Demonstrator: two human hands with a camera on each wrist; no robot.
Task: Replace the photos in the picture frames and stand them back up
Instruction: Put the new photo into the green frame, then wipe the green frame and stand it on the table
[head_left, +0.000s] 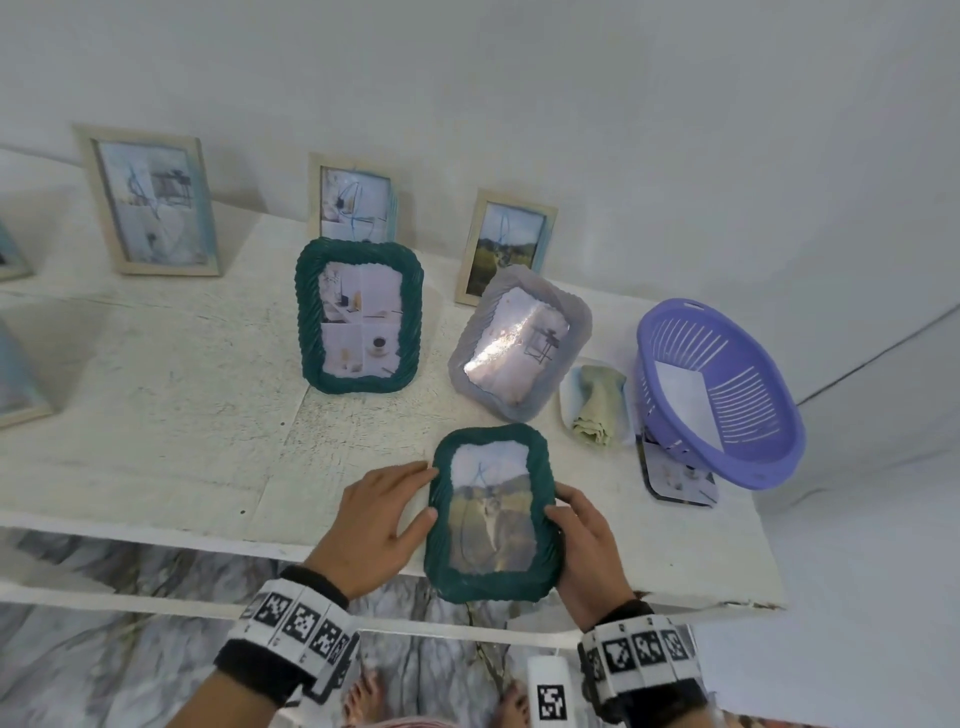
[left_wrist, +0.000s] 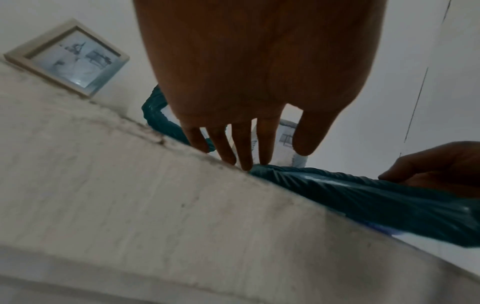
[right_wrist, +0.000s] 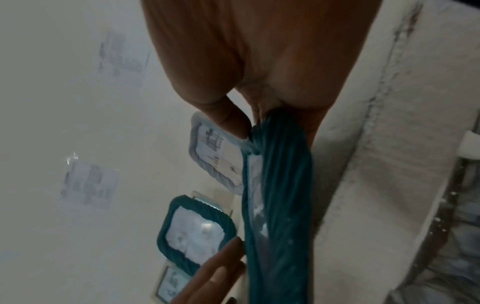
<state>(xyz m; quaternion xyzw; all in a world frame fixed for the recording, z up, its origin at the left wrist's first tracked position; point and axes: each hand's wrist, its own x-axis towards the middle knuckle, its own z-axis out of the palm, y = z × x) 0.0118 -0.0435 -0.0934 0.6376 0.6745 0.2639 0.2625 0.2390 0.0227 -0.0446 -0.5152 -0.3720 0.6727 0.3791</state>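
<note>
A teal rope-rimmed frame (head_left: 491, 514) with a field photo sits at the front edge of the white shelf (head_left: 182, 395), its lower end past the edge. My right hand (head_left: 576, 530) pinches its right rim, thumb on the front and fingers behind. In the right wrist view, the right hand (right_wrist: 233, 115) clamps the teal frame (right_wrist: 280, 205) edge-on. My left hand (head_left: 415, 493) lies flat, straight fingers touching the frame's left rim. In the left wrist view, the left hand (left_wrist: 241, 152) has its fingertips at the frame (left_wrist: 363, 195).
A second teal frame (head_left: 358, 317) stands upright behind, and a grey frame (head_left: 519, 343) leans beside it. Three wooden frames stand along the wall. To the right are a folded green cloth (head_left: 597, 405), a purple basket (head_left: 717, 389) and a loose photo (head_left: 675, 478) under it.
</note>
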